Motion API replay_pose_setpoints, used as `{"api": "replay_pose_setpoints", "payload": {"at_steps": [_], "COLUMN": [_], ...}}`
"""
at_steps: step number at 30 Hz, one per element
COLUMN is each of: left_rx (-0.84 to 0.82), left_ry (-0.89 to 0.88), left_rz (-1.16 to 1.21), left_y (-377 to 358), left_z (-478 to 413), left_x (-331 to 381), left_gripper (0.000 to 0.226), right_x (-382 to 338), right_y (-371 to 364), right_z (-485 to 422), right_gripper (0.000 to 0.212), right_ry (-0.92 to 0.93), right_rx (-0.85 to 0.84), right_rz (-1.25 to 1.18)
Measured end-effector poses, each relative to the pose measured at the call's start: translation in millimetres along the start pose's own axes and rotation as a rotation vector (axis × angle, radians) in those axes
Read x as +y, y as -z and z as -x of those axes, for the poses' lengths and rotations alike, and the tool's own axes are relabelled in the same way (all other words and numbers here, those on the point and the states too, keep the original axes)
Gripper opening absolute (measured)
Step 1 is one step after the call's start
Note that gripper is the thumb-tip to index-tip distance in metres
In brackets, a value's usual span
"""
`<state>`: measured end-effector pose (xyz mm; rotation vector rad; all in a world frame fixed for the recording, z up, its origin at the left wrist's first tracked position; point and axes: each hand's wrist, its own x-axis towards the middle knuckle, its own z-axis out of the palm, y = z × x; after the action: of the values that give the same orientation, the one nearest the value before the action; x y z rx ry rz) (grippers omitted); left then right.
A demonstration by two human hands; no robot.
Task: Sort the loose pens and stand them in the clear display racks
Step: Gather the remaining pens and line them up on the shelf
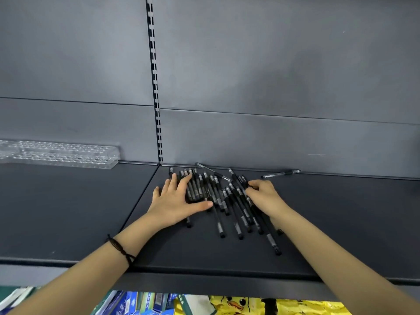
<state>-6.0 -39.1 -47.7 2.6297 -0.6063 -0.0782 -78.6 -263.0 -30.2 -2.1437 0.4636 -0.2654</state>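
Left hand (175,201) presses, right hand (264,196) pinches loose pens (218,192); print seemingly illegible.

Dark shelf (68,212), slotted upright (155,87), yellow duck packet (234,304), blue boxes (136,303)

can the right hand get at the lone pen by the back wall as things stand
Probably yes: the lone pen lies on bare shelf just past the right hand, nothing between them, though its fingers curl on the pile of pens.
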Motion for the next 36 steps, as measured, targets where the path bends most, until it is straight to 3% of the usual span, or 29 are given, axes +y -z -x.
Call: {"api": "replay_pose_setpoints", "payload": {"at_steps": [9, 15, 18, 23, 36], "left_rx": [0.035, 0.006, 0.012, 0.101, 0.138], "left_ry": [0.083, 0.154, 0.154, 0.118, 0.091], "left_rz": [-0.001, -0.010, -0.029, -0.041, 0.041], "left_y": [2.1, 10.0, 9.5, 0.8, -1.1], "left_z": [-5.9, -16.5, -26.6, -33.4, -37.3], "left_x": [8.1, 13.3, 14.7, 11.4, 5.8], "left_gripper": [0.102, 0.096, 0.092, 0.077, 0.062], "right_x": [-12.5, 0.4, 14.6, 42.3, 26.4], "right_y": [-18.4, -1.1, 25.0, 45.3, 47.6], "right_z": [0.6, -22.1, -40.5, -56.2, -39.8], "right_gripper": [0.048, 0.032, 0.042, 0.046, 0.033], "right_ry": [0.105, 0.207, 0.187, 0.020, 0.114], "right_rx": [-0.110, 0.211, 0.330, 0.134, 0.161], "right_rz": [0.052, 0.067, 0.307, 0.566, 0.204]}}
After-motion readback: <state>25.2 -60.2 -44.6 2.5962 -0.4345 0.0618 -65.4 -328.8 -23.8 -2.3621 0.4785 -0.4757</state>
